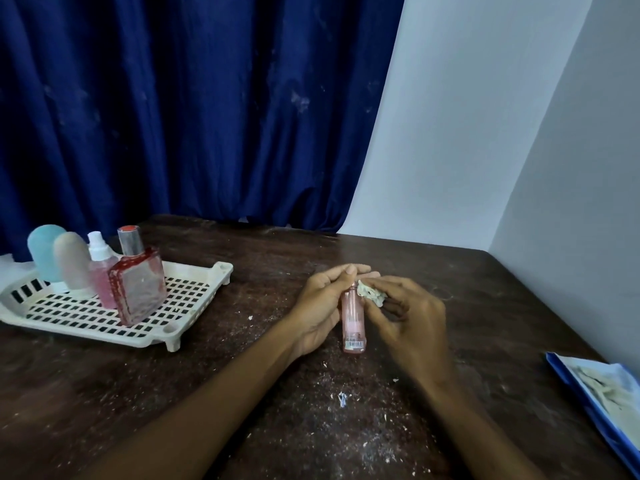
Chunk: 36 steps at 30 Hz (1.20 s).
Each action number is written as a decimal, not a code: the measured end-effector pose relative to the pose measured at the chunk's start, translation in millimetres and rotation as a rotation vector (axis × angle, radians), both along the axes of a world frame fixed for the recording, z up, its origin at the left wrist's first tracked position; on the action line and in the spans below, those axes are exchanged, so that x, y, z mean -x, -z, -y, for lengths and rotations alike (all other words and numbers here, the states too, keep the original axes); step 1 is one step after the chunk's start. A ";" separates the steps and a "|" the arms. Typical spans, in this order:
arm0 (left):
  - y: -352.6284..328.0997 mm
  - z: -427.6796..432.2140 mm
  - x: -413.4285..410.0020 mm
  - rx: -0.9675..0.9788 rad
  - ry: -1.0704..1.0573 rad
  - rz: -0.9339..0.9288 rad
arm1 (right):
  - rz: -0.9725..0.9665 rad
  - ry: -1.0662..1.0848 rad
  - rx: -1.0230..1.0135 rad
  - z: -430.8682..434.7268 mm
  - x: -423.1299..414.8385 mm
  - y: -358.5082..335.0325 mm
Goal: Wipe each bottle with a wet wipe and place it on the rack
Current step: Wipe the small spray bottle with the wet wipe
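Over the middle of the table [242,393]: you hold the small pink bottle [353,320] between both hands, base toward you, well apart from the rack [183,299]; whether the base touches the wood I cannot tell
Left hand [318,306]: fingers curled round the bottle's left side; grip firmly so it cannot spin
Right hand [408,317]: pinches the crumpled wipe [372,294] against the bottle's neck
Step in hand: likely wiping the top; draw the wipe down the whole body, turn the bottle with your left fingers, cover the base too
Bottle's look: slim, translucent pink; barcode label near the base; no cap that I can make out
Rack: white, slotted, carrying four bottles at its left end; set this one upright to their right
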<state>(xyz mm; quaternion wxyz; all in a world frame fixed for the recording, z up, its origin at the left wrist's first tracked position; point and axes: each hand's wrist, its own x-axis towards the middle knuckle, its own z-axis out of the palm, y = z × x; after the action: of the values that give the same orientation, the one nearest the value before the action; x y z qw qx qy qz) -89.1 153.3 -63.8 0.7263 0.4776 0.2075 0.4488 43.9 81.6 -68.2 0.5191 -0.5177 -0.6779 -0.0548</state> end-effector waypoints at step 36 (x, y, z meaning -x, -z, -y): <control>0.6 2.6 -5.6 0.063 -0.001 0.083 | 0.033 0.031 0.050 1.6 0.0 3.6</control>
<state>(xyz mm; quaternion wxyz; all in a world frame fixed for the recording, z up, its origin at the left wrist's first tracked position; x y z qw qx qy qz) -83.5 150.7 -64.4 0.7486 0.4355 0.1914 0.4619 43.9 79.9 -71.8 0.4938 -0.5399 -0.6795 -0.0547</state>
